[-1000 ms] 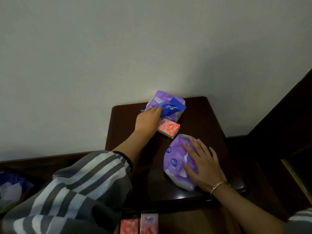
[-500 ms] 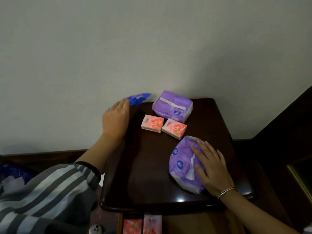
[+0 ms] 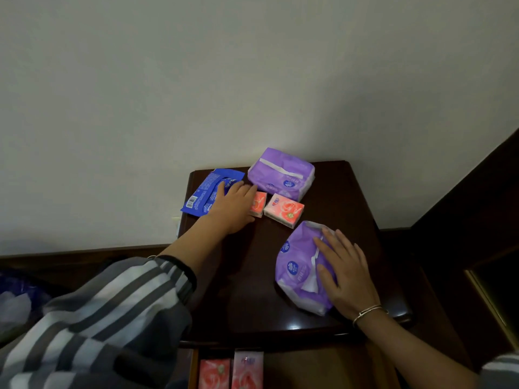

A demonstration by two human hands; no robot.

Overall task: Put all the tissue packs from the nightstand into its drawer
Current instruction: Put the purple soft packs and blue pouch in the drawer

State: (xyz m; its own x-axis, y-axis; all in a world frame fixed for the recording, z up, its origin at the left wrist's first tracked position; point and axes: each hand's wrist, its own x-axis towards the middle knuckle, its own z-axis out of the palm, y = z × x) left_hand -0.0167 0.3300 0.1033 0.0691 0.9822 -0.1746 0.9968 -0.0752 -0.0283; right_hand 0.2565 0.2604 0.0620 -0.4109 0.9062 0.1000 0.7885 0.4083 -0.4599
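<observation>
A: Where are the packs?

B: Five on the dark glossy wooden nightstand top (image 3: 345,197). A flat blue plastic pack (image 3: 203,192) lies at the rear left corner, overhanging the left edge. A full purple soft-wrap tissue pack (image 3: 282,174) sits at the rear against the wall. Two small pink pocket packs with a rose print lie just in front of it. The left pink one (image 3: 259,204) is partly covered, the right pink one (image 3: 285,210) is in full view. A crumpled purple tissue pack (image 3: 295,272) lies near the front right.

A: Left hand?

B: The left hand (image 3: 234,207) is palm down, fingers fairly straight. It lies across the blue pack's right edge and the left pink one. No curl round either that I can see.

A: Right hand?

B: The right hand (image 3: 346,273) lies flat on the crumpled purple pack, fingers spread, thumb on the wrapper. It is pressing, not gripping. There is a thin metal bracelet (image 3: 368,314) on the wrist.

A: Drawer?

B: The wooden drawer (image 3: 306,370) is pulled out under the front edge. Two pink packs (image 3: 214,373) lie side by side in its left end, cut off by the frame. The grey-and-white striped sleeve (image 3: 112,301) is at lower left.
</observation>
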